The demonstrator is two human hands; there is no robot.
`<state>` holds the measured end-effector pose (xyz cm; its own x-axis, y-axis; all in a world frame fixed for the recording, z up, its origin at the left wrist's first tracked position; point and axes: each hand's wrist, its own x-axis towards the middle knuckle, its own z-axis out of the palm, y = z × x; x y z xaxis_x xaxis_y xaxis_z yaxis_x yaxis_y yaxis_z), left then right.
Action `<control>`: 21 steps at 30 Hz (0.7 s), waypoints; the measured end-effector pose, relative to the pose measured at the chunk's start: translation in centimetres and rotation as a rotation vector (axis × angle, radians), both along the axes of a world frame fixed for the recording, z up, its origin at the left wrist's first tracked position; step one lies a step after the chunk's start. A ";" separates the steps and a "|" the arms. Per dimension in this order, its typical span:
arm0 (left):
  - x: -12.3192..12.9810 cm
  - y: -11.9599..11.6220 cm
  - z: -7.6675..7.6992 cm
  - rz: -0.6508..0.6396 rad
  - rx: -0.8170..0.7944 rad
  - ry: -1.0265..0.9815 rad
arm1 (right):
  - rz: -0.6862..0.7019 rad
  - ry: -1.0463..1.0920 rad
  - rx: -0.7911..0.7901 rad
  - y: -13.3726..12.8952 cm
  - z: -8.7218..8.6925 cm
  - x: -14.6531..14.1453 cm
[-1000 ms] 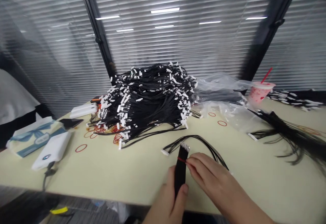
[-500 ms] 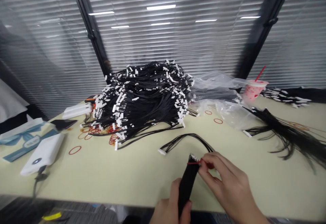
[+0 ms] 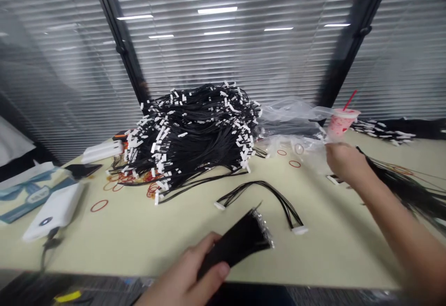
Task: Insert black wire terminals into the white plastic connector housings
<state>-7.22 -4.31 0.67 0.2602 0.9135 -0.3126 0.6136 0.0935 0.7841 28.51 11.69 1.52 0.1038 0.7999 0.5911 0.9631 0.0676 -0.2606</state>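
Observation:
My left hand (image 3: pixel 188 269) grips a flat black cable bundle (image 3: pixel 237 241) near the table's front edge, and its silvery end points right. No red band shows on the bundle. My right hand (image 3: pixel 344 162) is far off at the right, fingers curled, beside a loose sheaf of black wires (image 3: pixel 407 190). I cannot tell if it touches them. A single black wire harness (image 3: pixel 258 199) with white connectors lies between my hands, touching neither.
A large heap of black wires with white connectors (image 3: pixel 195 134) fills the table's middle. Behind my right hand are a clear plastic bag (image 3: pixel 292 125) and a pink cup with a red straw (image 3: pixel 343 122). Red rubber bands (image 3: pixel 99 205), a white power bank (image 3: pixel 52 213) and a tissue box (image 3: pixel 31 194) lie left.
My right hand has left the bundle's end and moved far right toward the bag. The bundle now lies tilted toward horizontal, and its red band no longer shows.

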 end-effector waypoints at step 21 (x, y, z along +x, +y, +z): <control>0.6 9.7 2.6 -0.495 -0.194 0.145 | 0.657 0.294 -0.889 -7.4 -3.6 -11.4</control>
